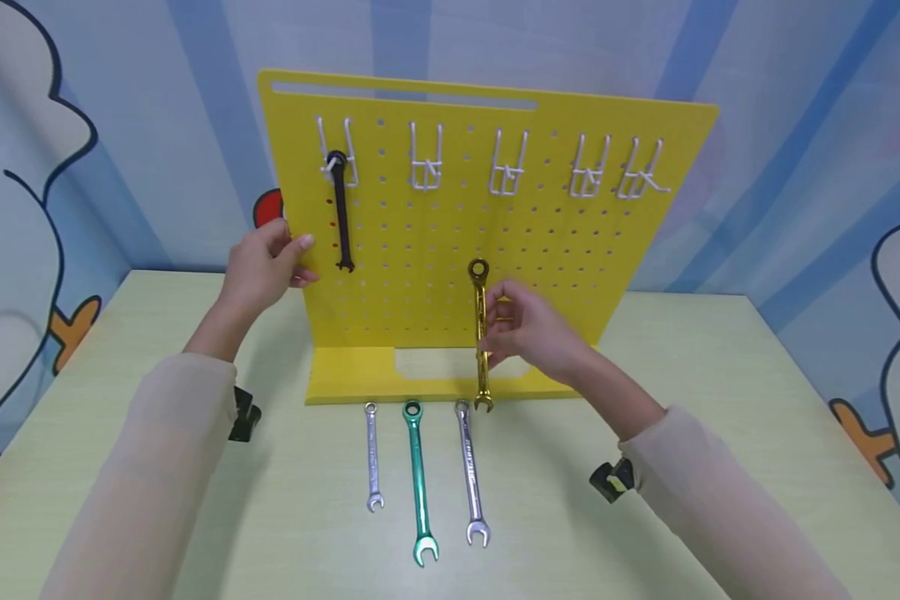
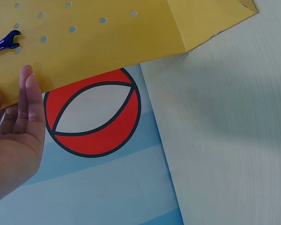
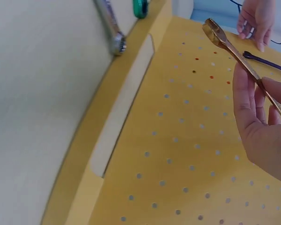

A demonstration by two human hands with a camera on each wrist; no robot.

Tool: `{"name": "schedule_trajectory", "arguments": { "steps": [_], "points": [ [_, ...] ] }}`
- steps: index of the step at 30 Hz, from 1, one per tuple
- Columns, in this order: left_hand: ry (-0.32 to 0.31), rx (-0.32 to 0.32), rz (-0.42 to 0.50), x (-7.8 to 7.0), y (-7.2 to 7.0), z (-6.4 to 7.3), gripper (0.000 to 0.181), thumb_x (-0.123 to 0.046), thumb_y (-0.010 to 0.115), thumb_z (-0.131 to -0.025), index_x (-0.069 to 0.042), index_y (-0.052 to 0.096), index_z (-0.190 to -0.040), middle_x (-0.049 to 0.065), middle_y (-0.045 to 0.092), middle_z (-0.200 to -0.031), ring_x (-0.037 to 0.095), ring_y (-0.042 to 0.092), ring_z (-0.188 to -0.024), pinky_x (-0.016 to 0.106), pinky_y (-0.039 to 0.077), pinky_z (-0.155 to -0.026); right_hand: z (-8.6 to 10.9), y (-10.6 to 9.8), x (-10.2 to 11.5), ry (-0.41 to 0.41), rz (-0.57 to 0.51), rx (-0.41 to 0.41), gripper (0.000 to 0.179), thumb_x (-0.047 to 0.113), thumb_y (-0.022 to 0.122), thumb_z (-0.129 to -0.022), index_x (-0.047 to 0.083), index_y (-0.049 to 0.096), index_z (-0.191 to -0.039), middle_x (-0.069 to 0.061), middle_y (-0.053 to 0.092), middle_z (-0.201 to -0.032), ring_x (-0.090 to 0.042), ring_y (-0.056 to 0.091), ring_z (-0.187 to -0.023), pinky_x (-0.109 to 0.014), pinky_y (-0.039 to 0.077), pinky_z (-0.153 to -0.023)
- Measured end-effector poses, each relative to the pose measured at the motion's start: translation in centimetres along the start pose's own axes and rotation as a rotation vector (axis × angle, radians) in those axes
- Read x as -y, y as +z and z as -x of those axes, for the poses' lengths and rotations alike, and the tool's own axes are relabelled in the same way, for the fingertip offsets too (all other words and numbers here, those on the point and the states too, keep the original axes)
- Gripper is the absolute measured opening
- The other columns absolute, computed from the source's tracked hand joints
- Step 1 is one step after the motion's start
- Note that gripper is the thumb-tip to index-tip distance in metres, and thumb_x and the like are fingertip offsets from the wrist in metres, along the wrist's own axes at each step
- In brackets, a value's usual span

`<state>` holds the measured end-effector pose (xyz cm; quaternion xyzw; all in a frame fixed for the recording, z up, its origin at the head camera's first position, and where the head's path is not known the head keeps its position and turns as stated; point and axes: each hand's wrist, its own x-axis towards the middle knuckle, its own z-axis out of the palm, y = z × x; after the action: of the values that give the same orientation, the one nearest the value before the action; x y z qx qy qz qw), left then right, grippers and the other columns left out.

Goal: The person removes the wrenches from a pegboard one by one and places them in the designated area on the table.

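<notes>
My right hand (image 1: 528,329) pinches a gold combination wrench (image 1: 482,312) around the middle of its shaft, holding it upright with the ring end up, in front of the yellow pegboard (image 1: 420,275). In the right wrist view the thumb and fingers close on the gold shaft. My left hand (image 1: 262,262) grips the pegboard's left edge, thumb on the front face. Close to that thumb, a black wrench (image 1: 341,212) hangs by its ring end from the leftmost white hook (image 1: 350,158). On the table in front lie a small silver wrench (image 1: 372,458), a green wrench (image 1: 418,483) and a larger silver wrench (image 1: 472,475).
Several more white hooks run along the board's top, among them one at the far right (image 1: 640,173). The board stands on a yellow base (image 1: 352,375) with a cut-out, on a pale wooden table (image 1: 682,358). A blue printed backdrop (image 1: 480,42) rises behind.
</notes>
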<state>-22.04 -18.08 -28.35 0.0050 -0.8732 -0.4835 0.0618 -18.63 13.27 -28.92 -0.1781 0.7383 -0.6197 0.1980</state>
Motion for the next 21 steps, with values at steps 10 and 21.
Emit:
{"name": "schedule_trajectory", "arguments": {
  "steps": [10,21],
  "points": [
    [0.000,0.004,0.003,0.0,0.0,0.0,0.032,-0.033,0.047,-0.094,-0.002,0.040,-0.089,0.015,0.054,-0.086,0.020,0.067,-0.073,0.020,0.054,-0.060,1.5,-0.4,-3.6,0.156,0.031,-0.003,0.028,-0.019,0.050,-0.081,-0.001,0.037,-0.098,-0.011,0.042,-0.082,-0.025,0.055,-0.072,-0.045,0.055,-0.065],
    [0.000,0.000,-0.007,-0.1,0.0,0.1,0.032,-0.032,0.047,-0.094,-0.002,0.038,-0.088,0.015,0.053,-0.085,0.020,0.067,-0.072,0.020,0.054,-0.059,2.6,-0.6,-6.2,0.326,0.058,-0.007,0.025,-0.013,0.054,-0.083,0.001,0.038,-0.098,-0.012,0.044,-0.084,-0.024,0.056,-0.071,-0.041,0.056,-0.062]
  ]
}}
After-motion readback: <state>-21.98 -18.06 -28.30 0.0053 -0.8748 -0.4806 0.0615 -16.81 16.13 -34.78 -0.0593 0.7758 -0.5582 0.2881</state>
